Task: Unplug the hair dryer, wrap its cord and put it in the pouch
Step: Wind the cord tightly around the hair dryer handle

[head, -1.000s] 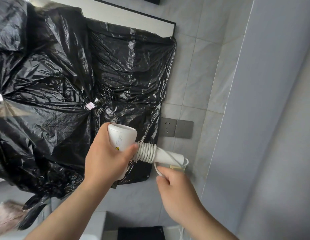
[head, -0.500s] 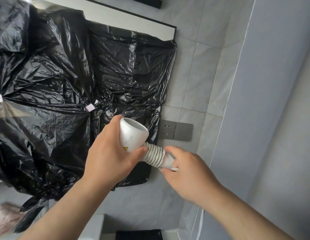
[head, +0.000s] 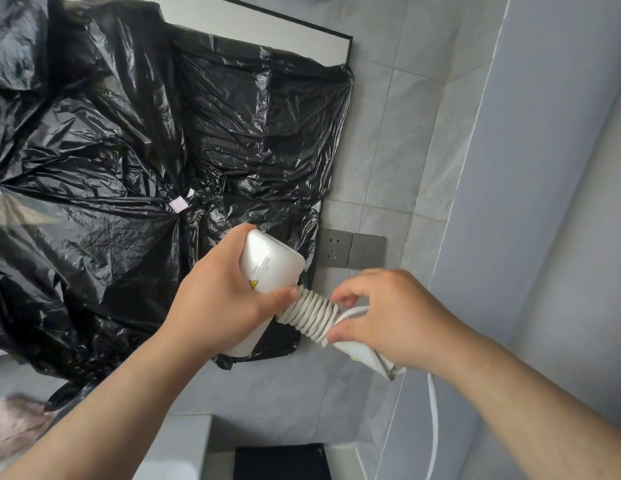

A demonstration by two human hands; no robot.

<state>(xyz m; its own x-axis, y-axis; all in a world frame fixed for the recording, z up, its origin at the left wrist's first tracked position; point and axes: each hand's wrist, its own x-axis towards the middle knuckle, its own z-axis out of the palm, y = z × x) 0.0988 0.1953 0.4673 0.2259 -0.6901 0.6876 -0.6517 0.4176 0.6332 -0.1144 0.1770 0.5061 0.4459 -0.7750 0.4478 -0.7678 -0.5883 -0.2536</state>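
Note:
A white hair dryer [head: 269, 263] is held up in front of the tiled wall, its head gripped by my left hand [head: 219, 299]. Its white cord [head: 311, 311] lies in several tight coils round the handle. My right hand [head: 388, 315] pinches the cord at the last coil, fingers curled over the handle's lower end. A loose length of cord [head: 434, 417] hangs down from under the right hand toward the bottom edge. No pouch can be picked out with certainty.
A grey wall socket plate [head: 350, 249] sits just behind the dryer with nothing plugged in. Crumpled black plastic sheeting [head: 129, 168] covers the wall at left. A black object [head: 281, 462] lies at the bottom edge, and a grey wall panel [head: 544, 202] stands at right.
My right hand has circled from below the handle up over it and back, adding coils of cord. The dryer has shifted slightly right; more of the handle is wrapped.

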